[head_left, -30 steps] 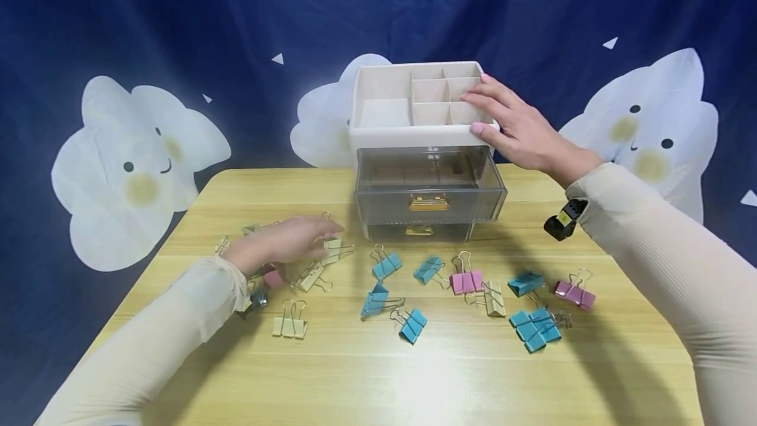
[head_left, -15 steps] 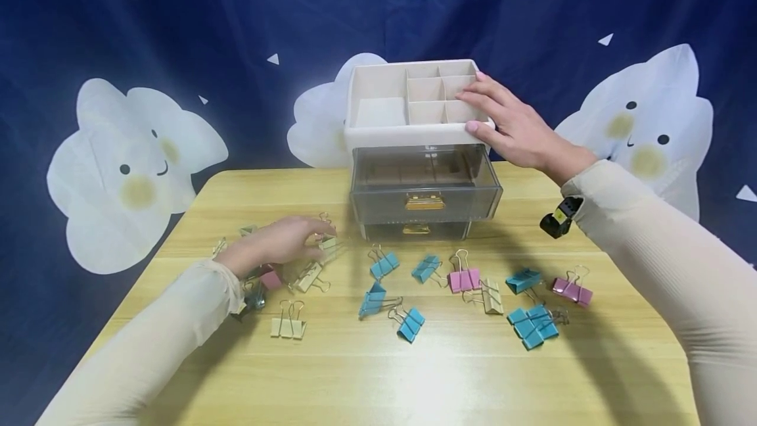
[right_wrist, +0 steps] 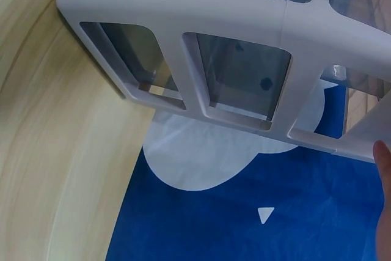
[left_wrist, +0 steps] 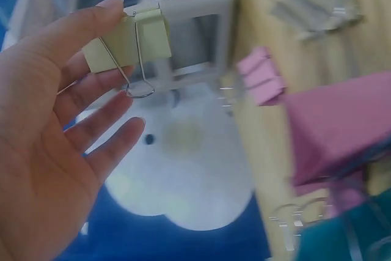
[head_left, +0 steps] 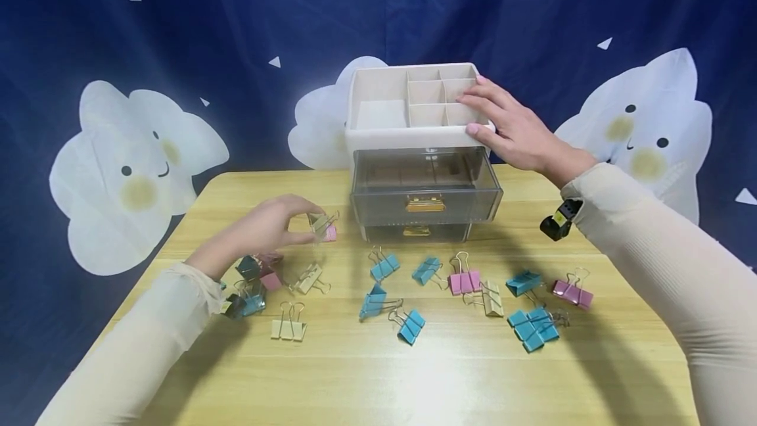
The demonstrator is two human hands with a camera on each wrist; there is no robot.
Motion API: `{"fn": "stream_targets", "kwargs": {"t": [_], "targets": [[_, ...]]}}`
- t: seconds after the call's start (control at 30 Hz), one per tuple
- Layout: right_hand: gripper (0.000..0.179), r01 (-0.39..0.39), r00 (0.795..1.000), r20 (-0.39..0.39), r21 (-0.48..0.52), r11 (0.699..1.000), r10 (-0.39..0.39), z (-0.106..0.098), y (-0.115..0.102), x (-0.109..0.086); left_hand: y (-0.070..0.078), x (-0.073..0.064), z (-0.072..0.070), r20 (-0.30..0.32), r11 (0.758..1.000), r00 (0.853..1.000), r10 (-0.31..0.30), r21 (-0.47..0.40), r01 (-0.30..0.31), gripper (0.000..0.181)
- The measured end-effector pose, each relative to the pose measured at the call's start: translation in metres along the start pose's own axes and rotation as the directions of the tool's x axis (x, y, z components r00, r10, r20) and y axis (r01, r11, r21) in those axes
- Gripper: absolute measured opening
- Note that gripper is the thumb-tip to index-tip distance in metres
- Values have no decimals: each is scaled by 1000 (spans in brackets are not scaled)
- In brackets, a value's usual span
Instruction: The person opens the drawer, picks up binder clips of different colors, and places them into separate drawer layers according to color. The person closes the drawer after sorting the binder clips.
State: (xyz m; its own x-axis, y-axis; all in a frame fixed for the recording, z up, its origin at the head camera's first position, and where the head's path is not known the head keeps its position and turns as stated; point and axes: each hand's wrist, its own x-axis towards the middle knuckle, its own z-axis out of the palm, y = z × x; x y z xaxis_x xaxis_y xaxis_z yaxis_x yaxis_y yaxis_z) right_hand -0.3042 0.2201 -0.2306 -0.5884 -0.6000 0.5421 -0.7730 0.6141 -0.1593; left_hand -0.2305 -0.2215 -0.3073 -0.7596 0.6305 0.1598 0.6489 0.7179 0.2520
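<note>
My left hand (head_left: 266, 229) pinches a pale yellow binder clip (left_wrist: 156, 35) between thumb and fingers, its wire handles sticking out. The other fingers are spread in the left wrist view. In the head view a pink binder clip (head_left: 331, 234) shows just behind the held one. My right hand (head_left: 520, 125) rests on the right end of a white desktop organizer (head_left: 414, 139), fingers over the rim of its divided top tray and thumb at the front edge. Below that tray, a smoky clear drawer (head_left: 378, 206) with a gold handle is pulled out.
Blue, pink and yellow binder clips lie scattered across the wooden table (head_left: 355, 386). A dark and pink cluster (head_left: 260, 271) lies by my left forearm; overlapping blue clips (head_left: 534, 329) lie at the right. A lower drawer (head_left: 390, 233) sits under the pulled-out one. A blue cloud-print curtain (head_left: 248, 12) hangs behind.
My left hand was low among the clips at the left; now it is raised a little and holds the yellow binder clip. The right hand stays on the organizer.
</note>
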Motion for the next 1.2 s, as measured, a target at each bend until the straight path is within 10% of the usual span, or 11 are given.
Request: {"fn": "stream_targets", "kwargs": {"t": [0.27, 0.43, 0.83, 1.2], "targets": [[57, 42, 999, -19, -72, 997, -43, -1, 1, 1, 23, -1, -38, -82, 999, 996, -27, -23, 25, 54], [64, 108, 991, -56, -156, 982, -119, -2, 4, 1, 38, 3, -56, -138, 998, 989, 58, -22, -61, 51], [70, 182, 971, -121, -186, 966, -206, 4, 7, 2, 75, 20, -88, -251, 953, 921, 298, 26, -301, 45], [68, 179, 968, -135, -208, 962, -210, 7, 7, -1, 103, 50, -102, -206, 952, 930, 305, 32, -305, 46]]}}
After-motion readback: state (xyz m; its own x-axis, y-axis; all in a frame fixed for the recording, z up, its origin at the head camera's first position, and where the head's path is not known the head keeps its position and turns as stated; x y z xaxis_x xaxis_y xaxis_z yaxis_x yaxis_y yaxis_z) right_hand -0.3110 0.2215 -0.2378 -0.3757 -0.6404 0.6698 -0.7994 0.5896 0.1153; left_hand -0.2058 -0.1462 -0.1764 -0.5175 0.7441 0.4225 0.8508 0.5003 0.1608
